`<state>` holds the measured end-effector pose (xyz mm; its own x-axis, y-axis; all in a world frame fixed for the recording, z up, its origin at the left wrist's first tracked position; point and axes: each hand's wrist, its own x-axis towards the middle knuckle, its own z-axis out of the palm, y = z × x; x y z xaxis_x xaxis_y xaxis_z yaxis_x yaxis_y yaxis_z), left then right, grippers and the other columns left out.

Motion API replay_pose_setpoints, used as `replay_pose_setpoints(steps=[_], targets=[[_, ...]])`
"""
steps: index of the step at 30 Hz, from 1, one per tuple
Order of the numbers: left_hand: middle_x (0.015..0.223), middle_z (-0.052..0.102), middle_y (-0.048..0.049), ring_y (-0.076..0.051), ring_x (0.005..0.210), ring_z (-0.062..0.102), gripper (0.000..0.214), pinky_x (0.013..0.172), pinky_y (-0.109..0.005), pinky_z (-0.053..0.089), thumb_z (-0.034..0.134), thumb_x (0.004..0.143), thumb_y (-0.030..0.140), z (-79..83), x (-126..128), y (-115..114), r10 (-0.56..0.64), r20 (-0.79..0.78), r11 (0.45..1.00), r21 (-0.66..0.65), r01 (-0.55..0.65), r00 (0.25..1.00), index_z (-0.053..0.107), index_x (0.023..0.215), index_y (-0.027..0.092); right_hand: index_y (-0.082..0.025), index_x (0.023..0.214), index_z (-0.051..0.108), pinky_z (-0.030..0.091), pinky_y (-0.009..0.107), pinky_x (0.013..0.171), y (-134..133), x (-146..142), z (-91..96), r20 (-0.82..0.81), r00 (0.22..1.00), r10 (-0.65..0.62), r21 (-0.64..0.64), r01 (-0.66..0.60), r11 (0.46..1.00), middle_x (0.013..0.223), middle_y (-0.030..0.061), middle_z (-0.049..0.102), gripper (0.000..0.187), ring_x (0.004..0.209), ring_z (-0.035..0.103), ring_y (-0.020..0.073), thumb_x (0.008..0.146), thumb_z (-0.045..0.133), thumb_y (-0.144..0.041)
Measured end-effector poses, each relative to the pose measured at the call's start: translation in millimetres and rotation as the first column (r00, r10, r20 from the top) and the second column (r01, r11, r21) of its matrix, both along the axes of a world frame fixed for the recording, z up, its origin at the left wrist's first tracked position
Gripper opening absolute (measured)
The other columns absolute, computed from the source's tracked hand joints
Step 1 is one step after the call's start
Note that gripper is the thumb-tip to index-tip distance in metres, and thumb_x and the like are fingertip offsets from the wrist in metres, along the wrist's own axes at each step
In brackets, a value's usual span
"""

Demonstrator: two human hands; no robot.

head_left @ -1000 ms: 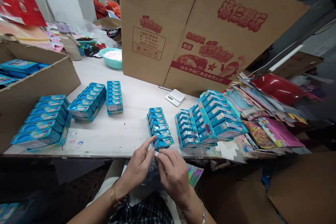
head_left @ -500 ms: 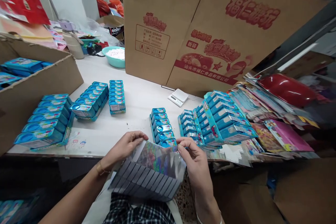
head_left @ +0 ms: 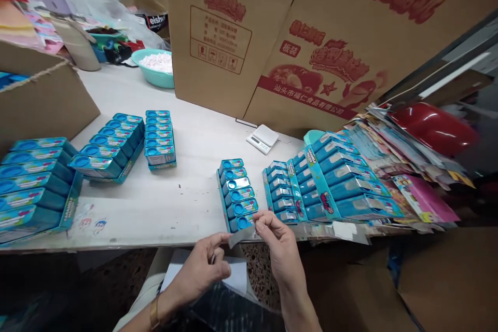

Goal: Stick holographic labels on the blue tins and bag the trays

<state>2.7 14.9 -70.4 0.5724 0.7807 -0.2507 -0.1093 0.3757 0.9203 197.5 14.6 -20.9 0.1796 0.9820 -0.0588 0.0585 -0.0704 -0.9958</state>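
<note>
A thin, greyish see-through strip [head_left: 238, 237] spans the gap between my hands at the table's front edge. My right hand [head_left: 280, 249] pinches its right end between thumb and fingertips. At its left end is my left hand [head_left: 202, 267], index finger stretched to the strip and the other fingers curled. Just beyond the strip stands a row of small blue boxes [head_left: 238, 193] with round windows, set in a blue tray. Below my hands, a dark, shiny plastic sheet [head_left: 229, 308] and white paper [head_left: 236, 274] lie on my lap.
More rows of blue boxes [head_left: 109, 145] stand to the left, beside an open carton [head_left: 42, 98]. Stacked blue boxes [head_left: 350, 187] are on the right. A small white scale [head_left: 263, 138] sits before a large cardboard box [head_left: 218, 72]; a green basin [head_left: 157, 77] holds white pieces.
The shiny sheet with its rows of grey strips has dropped from between my hands to my lap. A single strip now stretches between my fingers. The view has shifted closer to the table.
</note>
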Motion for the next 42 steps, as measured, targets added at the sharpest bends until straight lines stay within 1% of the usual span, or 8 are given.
replay_pose_setpoints(steps=[5,8,15,25,30,34,37,42], targets=[[0.063,0.052,0.0014,-0.012,0.061,0.040,0.049,0.061,-0.023,0.032,0.058,0.088,0.060,3.8,8,19,0.120,-0.077,0.993,-0.013,-0.121,0.990,0.067,0.073,0.014,-0.020,0.074,0.060,0.042,0.030,0.084,5,-2,-6.7,0.144,0.989,-0.013,-0.008,0.014,1.000,0.099,0.0045,0.061,0.023,0.100,0.057,0.0215,0.090,0.064,-0.037],[0.062,0.053,0.0005,-0.015,0.065,0.044,0.049,0.065,-0.024,0.034,0.057,0.089,0.057,2.5,12,26,0.166,-0.176,0.986,0.027,-0.164,0.970,0.062,0.064,0.015,-0.021,0.073,0.061,0.041,0.031,0.082,7,-3,-13.2,0.275,0.959,-0.071,0.010,0.071,0.997,0.100,0.0051,0.061,0.023,0.099,0.058,0.0220,0.091,0.063,-0.036],[0.063,0.050,0.0009,-0.015,0.066,0.043,0.049,0.065,-0.025,0.032,0.053,0.092,0.055,-12.2,16,26,0.170,-0.251,0.984,0.100,-0.149,0.953,0.060,0.064,0.016,-0.022,0.075,0.062,0.037,0.041,0.100,8,-3,-36.5,0.523,0.823,-0.223,0.112,0.193,0.975,0.111,0.0075,0.060,0.021,0.113,0.053,0.0255,0.092,0.060,-0.034],[0.064,0.050,0.0006,-0.016,0.069,0.044,0.049,0.068,-0.026,0.032,0.053,0.092,0.056,-25.2,23,27,0.208,-0.216,0.977,0.100,-0.191,0.954,0.061,0.065,0.016,-0.021,0.077,0.063,0.041,0.036,0.096,12,1,-42.1,0.503,0.845,-0.183,0.080,0.166,0.983,0.112,0.0075,0.057,0.020,0.113,0.055,0.0232,0.094,0.058,-0.032],[0.057,0.046,0.0022,-0.014,0.061,0.038,0.048,0.061,-0.025,0.029,0.058,0.085,0.058,-50.5,32,29,0.210,-0.198,0.977,0.010,-0.212,0.957,0.060,0.060,0.016,-0.021,0.078,0.060,0.041,0.036,0.096,14,0,-51.2,0.558,0.806,-0.199,0.129,0.152,0.980,0.113,0.0072,0.054,0.019,0.113,0.053,0.0228,0.094,0.058,-0.030],[0.052,0.041,0.0041,-0.013,0.054,0.032,0.050,0.056,-0.025,0.024,0.059,0.082,0.061,-66.3,38,21,0.204,-0.217,0.976,-0.035,-0.216,0.955,0.061,0.059,0.016,-0.023,0.098,0.056,0.043,0.036,0.092,13,-1,-57.3,0.498,0.833,-0.240,0.157,0.185,0.970,0.110,0.0056,0.055,0.010,0.107,0.054,0.0220,0.092,0.061,-0.029],[0.051,0.040,0.0050,-0.013,0.053,0.032,0.051,0.055,-0.026,0.023,0.057,0.084,0.063,-62.6,35,13,0.223,-0.220,0.971,-0.031,-0.235,0.950,0.062,0.064,0.016,-0.023,0.108,0.053,0.044,0.036,0.090,12,-1,-58.2,0.486,0.836,-0.256,0.169,0.197,0.966,0.107,0.0043,0.055,0.019,0.101,0.054,0.0215,0.091,0.061,-0.028],[0.049,0.039,0.0045,-0.013,0.051,0.033,0.067,0.056,-0.026,0.027,0.034,0.091,0.074,-45.0,33,12,0.347,-0.178,0.935,-0.013,-0.354,0.921,0.054,0.059,0.019,-0.023,0.104,0.054,0.045,0.037,0.090,12,-1,-56.9,0.516,0.821,-0.244,0.191,0.168,0.967,0.107,0.0052,0.053,0.013,0.103,0.053,0.0227,0.092,0.057,-0.027]])
